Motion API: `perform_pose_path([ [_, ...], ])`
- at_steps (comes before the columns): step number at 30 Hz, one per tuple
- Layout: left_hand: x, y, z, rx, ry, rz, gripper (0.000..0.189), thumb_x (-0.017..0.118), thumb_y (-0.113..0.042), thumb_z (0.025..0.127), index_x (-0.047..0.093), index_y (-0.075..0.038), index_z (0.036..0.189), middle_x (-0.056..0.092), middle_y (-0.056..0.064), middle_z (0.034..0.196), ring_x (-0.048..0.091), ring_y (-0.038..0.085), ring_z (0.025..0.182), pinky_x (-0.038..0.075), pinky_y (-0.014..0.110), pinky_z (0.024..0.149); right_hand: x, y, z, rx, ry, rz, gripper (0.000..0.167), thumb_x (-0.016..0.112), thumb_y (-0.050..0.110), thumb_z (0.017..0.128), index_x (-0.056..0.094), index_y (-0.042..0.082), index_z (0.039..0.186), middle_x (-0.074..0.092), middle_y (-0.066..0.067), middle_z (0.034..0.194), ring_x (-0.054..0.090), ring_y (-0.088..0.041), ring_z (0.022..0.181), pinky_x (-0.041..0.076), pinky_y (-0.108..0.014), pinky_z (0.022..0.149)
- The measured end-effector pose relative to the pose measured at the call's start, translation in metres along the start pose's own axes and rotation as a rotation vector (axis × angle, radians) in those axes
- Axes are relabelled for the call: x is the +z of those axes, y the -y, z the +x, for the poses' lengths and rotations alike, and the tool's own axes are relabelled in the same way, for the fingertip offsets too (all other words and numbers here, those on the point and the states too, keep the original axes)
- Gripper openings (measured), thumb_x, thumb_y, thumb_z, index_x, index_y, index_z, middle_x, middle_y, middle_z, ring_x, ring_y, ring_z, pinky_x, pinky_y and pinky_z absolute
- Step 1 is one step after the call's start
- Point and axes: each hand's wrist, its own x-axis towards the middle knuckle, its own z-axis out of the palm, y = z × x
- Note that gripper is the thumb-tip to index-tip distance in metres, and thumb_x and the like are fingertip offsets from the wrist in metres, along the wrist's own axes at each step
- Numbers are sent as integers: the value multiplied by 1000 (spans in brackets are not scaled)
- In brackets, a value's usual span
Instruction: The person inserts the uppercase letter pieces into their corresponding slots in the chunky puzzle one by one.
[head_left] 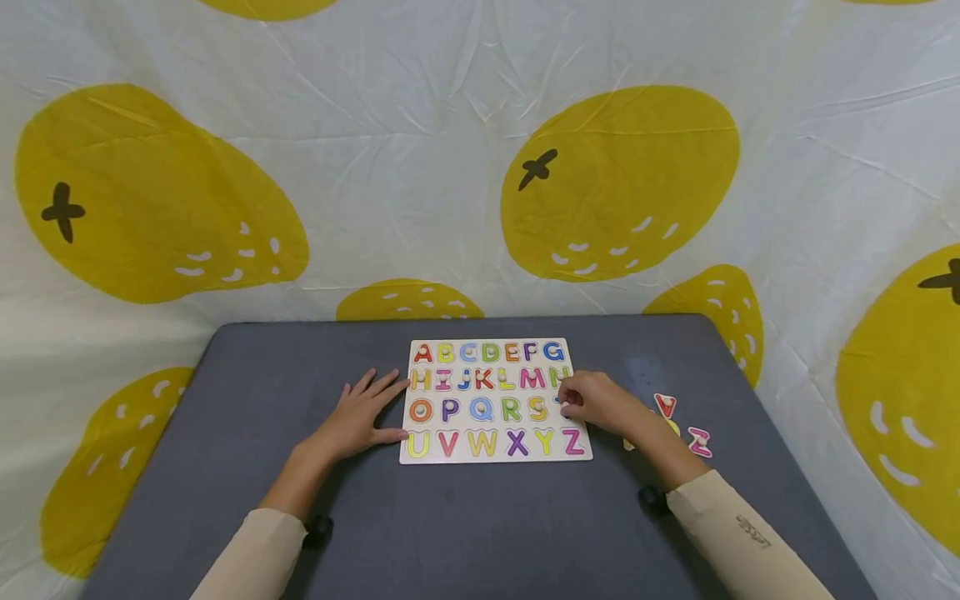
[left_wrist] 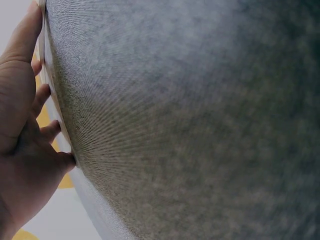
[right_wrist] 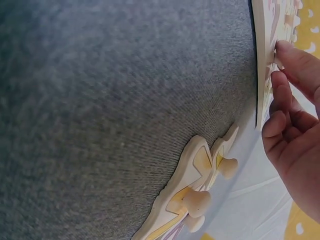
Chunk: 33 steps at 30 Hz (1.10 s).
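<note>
A pale wooden alphabet puzzle board lies on the table, with coloured letters in rows. Wooden knobs stand on pieces in the upper rows; the bottom row, U to Z, shows flat letters. At the board's right side my right hand pinches a small knob between thumb and forefinger. That knob belongs to a letter puzzle piece after the S, mostly covered by the fingers. My left hand is spread at the board's left edge, its fingertips touching it. The left wrist view shows that hand against the edge too.
Loose knobbed pieces lie right of the board: a red V, a pink Z and a yellow piece partly behind my right forearm. The dark grey table meets a white curtain with yellow fruit shapes behind.
</note>
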Motion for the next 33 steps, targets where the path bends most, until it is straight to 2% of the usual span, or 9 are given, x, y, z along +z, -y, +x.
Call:
perform_pose_path([
  [5,0,1,0,9,-4,1,91,79,-54,86,40,-20,161,34,14,168,19,52,155,15,81,114,0,0,-4,-4,-16,10,13,82,14,89,73,9,97,60,4,79,51,-10,72,44,-25,66],
  [10,1,1,0,6,8,-1,92,80,-54,86,39,-21,161,32,13,168,18,51,155,15,81,115,-8,-5,-16,9,-50,12,15,80,17,91,74,9,102,61,6,82,53,-8,74,46,-25,68],
  [21,2,1,1,6,7,4,91,79,-55,86,40,-21,161,33,12,168,18,50,156,15,80,115,-44,-36,-61,81,-96,-9,14,73,17,98,75,9,108,70,8,89,60,-3,76,53,-28,68],
  [27,3,1,0,12,-2,8,91,80,-54,86,40,-19,161,34,14,168,19,52,155,16,81,114,-53,-56,-85,56,-168,-49,9,74,14,96,76,10,104,69,10,89,59,-3,78,53,-29,69],
  [33,3,2,0,9,-1,11,91,80,-54,86,41,-20,161,34,13,167,19,51,155,17,81,114,-56,-69,-106,27,-154,-34,9,76,7,93,76,9,101,69,8,88,58,-1,74,52,-26,64],
])
